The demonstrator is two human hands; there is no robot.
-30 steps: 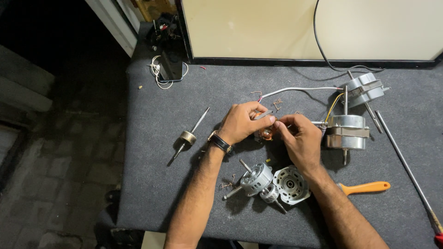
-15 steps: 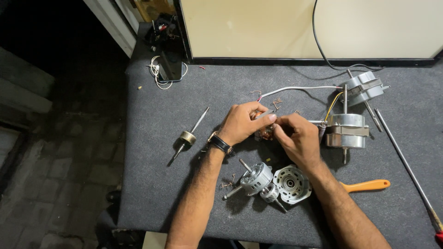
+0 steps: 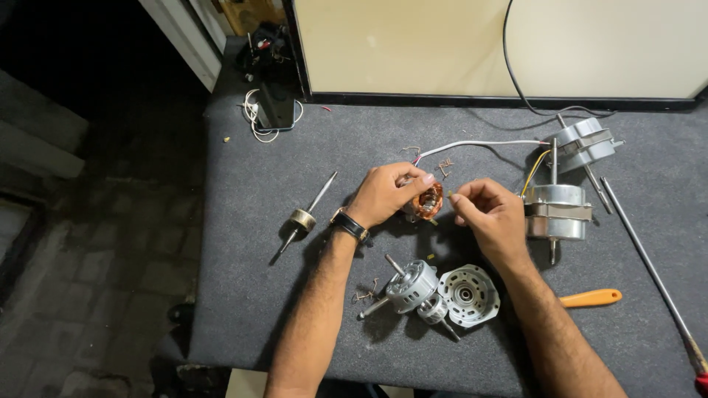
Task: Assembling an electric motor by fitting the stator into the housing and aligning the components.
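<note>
My left hand [image 3: 385, 194], with a dark wristwatch on its wrist, grips a small motor stator with copper windings [image 3: 428, 201] just above the grey mat [image 3: 295, 309]. My right hand [image 3: 493, 214] is a short way to the right of the stator, thumb and forefinger pinched on a tiny piece that is too small to tell. A white cable [image 3: 479, 144] runs from the stator area toward the right.
A rotor on a shaft [image 3: 302, 219] lies left of my hands. Two silver motor housing halves [image 3: 439, 290] sit near the front. Assembled motors [image 3: 558, 211] [image 3: 585, 144] stand at right, beside an orange-handled tool [image 3: 591, 298] and a long rod [image 3: 649, 258]. Wire scraps lie about.
My right hand has drawn back to the right, away from the stator, with its fingers pinched. My left hand keeps its grip on the stator.
</note>
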